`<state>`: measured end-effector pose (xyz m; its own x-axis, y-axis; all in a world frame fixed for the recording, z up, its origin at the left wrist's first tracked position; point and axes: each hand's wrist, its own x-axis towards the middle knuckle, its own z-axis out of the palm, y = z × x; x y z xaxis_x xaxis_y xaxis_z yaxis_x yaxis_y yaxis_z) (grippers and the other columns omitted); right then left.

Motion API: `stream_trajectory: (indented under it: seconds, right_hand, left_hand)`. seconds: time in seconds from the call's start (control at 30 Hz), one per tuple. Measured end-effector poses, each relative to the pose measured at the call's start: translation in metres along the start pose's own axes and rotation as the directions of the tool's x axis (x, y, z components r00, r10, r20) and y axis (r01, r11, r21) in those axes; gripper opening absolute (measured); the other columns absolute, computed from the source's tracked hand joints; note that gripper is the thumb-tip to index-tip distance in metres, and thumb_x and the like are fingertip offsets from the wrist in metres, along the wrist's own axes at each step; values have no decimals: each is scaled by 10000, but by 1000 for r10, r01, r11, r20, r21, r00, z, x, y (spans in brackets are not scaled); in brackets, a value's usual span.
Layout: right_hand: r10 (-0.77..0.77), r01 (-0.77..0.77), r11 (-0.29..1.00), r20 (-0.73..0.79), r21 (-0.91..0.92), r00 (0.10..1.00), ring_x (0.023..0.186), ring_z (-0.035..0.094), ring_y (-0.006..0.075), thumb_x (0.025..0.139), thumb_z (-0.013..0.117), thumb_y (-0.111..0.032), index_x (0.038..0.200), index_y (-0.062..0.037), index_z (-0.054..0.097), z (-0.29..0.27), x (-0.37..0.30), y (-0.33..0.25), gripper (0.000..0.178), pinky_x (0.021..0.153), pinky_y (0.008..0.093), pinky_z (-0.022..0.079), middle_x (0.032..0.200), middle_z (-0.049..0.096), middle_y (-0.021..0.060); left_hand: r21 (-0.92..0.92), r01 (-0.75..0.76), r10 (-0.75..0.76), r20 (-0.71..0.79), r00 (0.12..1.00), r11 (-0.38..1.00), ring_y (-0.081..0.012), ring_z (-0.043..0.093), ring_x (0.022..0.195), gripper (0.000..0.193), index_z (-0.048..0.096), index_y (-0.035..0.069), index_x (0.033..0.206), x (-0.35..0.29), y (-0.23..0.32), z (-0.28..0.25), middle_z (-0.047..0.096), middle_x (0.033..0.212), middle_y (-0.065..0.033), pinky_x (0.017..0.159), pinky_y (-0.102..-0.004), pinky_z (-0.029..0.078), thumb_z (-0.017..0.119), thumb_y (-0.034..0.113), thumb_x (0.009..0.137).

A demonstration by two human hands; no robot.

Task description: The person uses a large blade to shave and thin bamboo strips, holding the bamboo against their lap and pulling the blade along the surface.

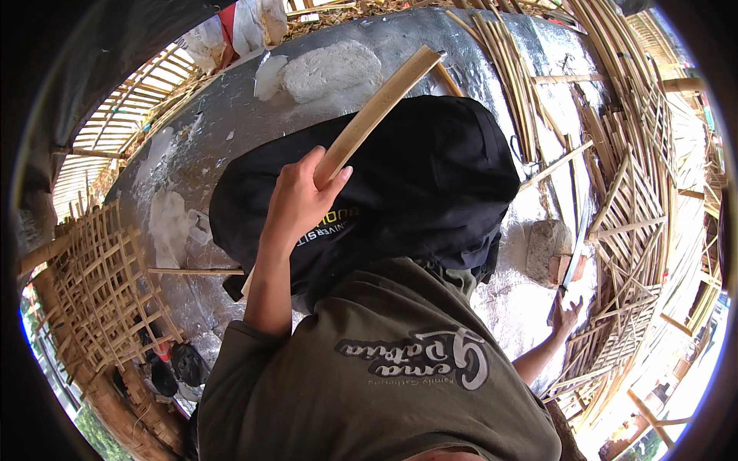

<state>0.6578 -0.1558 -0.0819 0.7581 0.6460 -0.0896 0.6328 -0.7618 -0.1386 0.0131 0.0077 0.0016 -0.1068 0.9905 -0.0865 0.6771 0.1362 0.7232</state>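
Note:
My left hand [298,196] is closed around the lower end of a split bamboo slat [377,115], which slants up to the right above a black cloth [369,184] with printed lettering spread over my lap. Far to the right, my right hand [566,316] is at the dark handle of a long-bladed machete [575,257]. Its fingers look spread beside the handle rather than wrapped around it. The machete's narrow blade points away from me, passing next to a grey stone block [547,244] and a reddish brick piece.
A silver, foil-like sheet [184,300] covers the ground, with a pale flat slab [330,71] on its far part. Bamboo strips [507,84] lie at the far right, beside woven bamboo lattice [626,200]. Another lattice panel [108,284] stands on the left, near dark footwear [184,365].

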Motion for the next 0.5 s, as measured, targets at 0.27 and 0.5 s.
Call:
stream_trajectory:
  seconds: [0.27, 0.5]
  right_hand:
    - [-501, 663, 749, -653, 3, 568, 1229, 557, 364, 869, 760, -281, 1381, -7, 477, -42, 2, -165, 646, 1051, 497, 448, 1347, 559, 199]
    - [-945, 984, 176, -277, 21, 175, 1374, 352, 413, 682, 866, -344, 1449, -151, 447, -18, -94, -439, 895, 1129, 545, 287, 1466, 404, 185]
  left_hand:
    - [189, -254, 249, 47, 967, 949, -432, 643, 748, 309, 533, 25, 908, 26, 3, 14, 641, 725, -204, 639, -500, 519, 722, 268, 879]
    - [376, -394, 345, 193, 918, 839, -367, 682, 811, 320, 624, 86, 1050, 66, -2, 20, 685, 849, -140, 712, -461, 553, 765, 257, 819]
